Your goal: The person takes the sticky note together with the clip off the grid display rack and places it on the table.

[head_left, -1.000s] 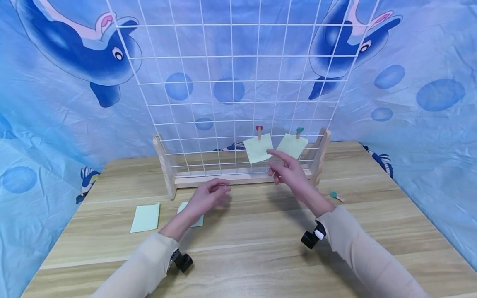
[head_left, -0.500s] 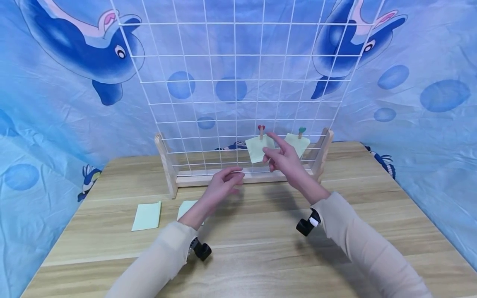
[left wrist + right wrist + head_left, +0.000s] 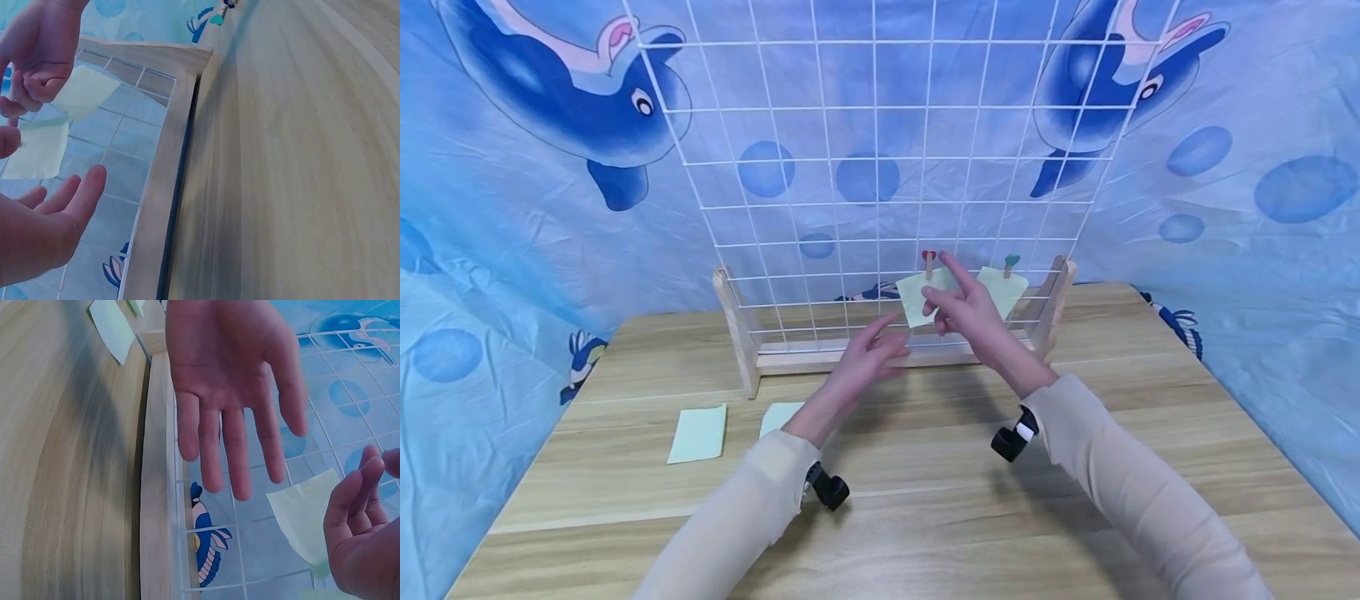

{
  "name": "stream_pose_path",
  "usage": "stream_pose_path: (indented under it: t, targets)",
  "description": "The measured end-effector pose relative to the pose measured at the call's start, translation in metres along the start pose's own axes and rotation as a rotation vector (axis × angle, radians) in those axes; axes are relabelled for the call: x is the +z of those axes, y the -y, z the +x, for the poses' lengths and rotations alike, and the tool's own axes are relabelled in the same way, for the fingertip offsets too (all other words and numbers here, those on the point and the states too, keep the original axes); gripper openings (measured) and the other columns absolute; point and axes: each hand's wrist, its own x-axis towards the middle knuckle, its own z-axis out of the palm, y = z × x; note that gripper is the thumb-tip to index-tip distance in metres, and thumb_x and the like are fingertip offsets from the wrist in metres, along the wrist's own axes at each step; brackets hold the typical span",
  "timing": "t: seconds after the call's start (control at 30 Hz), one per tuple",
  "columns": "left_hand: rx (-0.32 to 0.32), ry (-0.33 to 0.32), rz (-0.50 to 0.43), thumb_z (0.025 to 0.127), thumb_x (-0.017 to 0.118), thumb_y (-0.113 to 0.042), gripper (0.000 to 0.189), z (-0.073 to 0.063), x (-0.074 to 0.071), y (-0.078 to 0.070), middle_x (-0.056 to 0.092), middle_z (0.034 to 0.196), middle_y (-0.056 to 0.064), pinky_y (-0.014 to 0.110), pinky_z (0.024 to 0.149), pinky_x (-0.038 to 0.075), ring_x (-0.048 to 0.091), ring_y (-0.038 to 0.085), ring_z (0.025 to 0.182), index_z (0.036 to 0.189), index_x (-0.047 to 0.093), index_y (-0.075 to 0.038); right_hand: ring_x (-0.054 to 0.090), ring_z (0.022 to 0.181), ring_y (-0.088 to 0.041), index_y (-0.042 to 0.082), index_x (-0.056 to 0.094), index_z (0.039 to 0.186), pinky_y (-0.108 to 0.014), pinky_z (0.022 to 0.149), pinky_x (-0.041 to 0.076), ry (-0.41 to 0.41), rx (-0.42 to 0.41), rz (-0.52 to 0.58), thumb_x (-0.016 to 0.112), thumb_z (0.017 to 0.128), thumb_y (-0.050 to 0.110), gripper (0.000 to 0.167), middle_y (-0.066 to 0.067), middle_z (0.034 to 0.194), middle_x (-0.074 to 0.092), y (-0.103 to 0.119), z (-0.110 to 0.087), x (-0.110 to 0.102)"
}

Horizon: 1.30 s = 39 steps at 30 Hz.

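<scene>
My right hand [image 3: 976, 318] is raised in front of a pale green paper note [image 3: 913, 298], its index finger stretched toward the red heart clothespin [image 3: 929, 264] that holds the note on the white wire grid [image 3: 876, 192]. Its other fingers are bent, and nothing shows between them in the right wrist view. Lower and to the left, my left hand [image 3: 867, 364] reaches toward the same note with spread fingers, apart from it and holding nothing. A second green note [image 3: 1004, 293] hangs from a green heart clothespin [image 3: 1011, 266], partly behind the right hand.
The grid stands in a wooden base [image 3: 805, 363] at the back of the wooden table [image 3: 917, 517]. Two more green notes lie on the left: one farther out [image 3: 697, 434], another [image 3: 777, 416] partly under the left forearm. A loose clothespin [image 3: 216, 19] with a green heart lies right of the base.
My left hand has moved right and up toward the hanging notes. My right hand has risen slightly, bringing its index fingertip beside the red clothespin. The hanging notes stay clipped.
</scene>
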Motion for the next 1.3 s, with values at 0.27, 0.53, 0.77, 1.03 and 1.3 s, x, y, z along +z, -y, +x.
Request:
stream_pose_path:
  t: [0.27, 0.53, 0.77, 1.03, 1.3]
  targets:
    - [-0.050, -0.012, -0.036, 0.098, 0.056, -0.025, 0.055, 0.011, 0.004, -0.002, 0.049, 0.140, 0.020, 0.043, 0.097, 0.051, 0.053, 0.035, 0.123, 0.149, 0.034, -0.021, 0.050, 0.051, -0.011, 0.021, 0.018, 0.155, -0.022, 0.052, 0.047, 0.013, 0.018, -0.004, 0.060, 0.096, 0.018, 0.073, 0.001, 0.068, 0.062, 0.003, 0.007, 0.002]
    - [-0.051, -0.029, -0.122, 0.099, 0.053, -0.021, 0.054, 0.021, 0.008, 0.000, 0.051, 0.137, 0.024, 0.047, 0.101, 0.047, 0.048, 0.041, 0.126, 0.149, 0.032, -0.014, 0.049, 0.053, -0.011, 0.022, 0.021, 0.154, -0.024, 0.056, 0.048, 0.012, 0.025, 0.006, 0.059, 0.097, 0.021, 0.069, 0.000, 0.071, 0.062, 0.004, 0.014, 0.004]
    - [-0.040, -0.036, -0.153, 0.100, 0.052, -0.019, 0.048, 0.029, 0.009, 0.002, 0.047, 0.139, 0.028, 0.052, 0.103, 0.044, 0.048, 0.044, 0.125, 0.145, 0.038, -0.011, 0.048, 0.051, -0.010, 0.020, 0.027, 0.152, -0.020, 0.052, 0.045, -0.029, 0.028, 0.028, 0.055, 0.099, 0.019, 0.060, 0.000, 0.070, 0.060, 0.005, 0.020, 0.009]
    - [-0.033, -0.123, -0.149, 0.095, 0.058, -0.014, 0.039, 0.035, 0.014, 0.002, 0.063, 0.120, 0.024, 0.046, 0.095, 0.052, 0.062, 0.037, 0.109, 0.132, 0.051, -0.005, 0.046, 0.050, -0.009, 0.013, 0.037, 0.146, -0.020, 0.052, 0.045, -0.073, 0.037, 0.044, 0.051, 0.101, 0.021, 0.048, 0.000, 0.070, 0.057, 0.007, 0.025, 0.014]
    - [-0.042, -0.186, -0.137, 0.094, 0.060, -0.011, 0.032, 0.039, 0.017, 0.001, 0.061, 0.120, 0.028, 0.035, 0.085, 0.057, 0.070, 0.023, 0.090, 0.125, 0.058, -0.003, 0.045, 0.049, -0.008, 0.007, 0.044, 0.140, -0.019, 0.051, 0.044, -0.101, 0.039, 0.030, 0.048, 0.102, 0.019, 0.040, 0.001, 0.069, 0.056, 0.007, 0.026, 0.015]
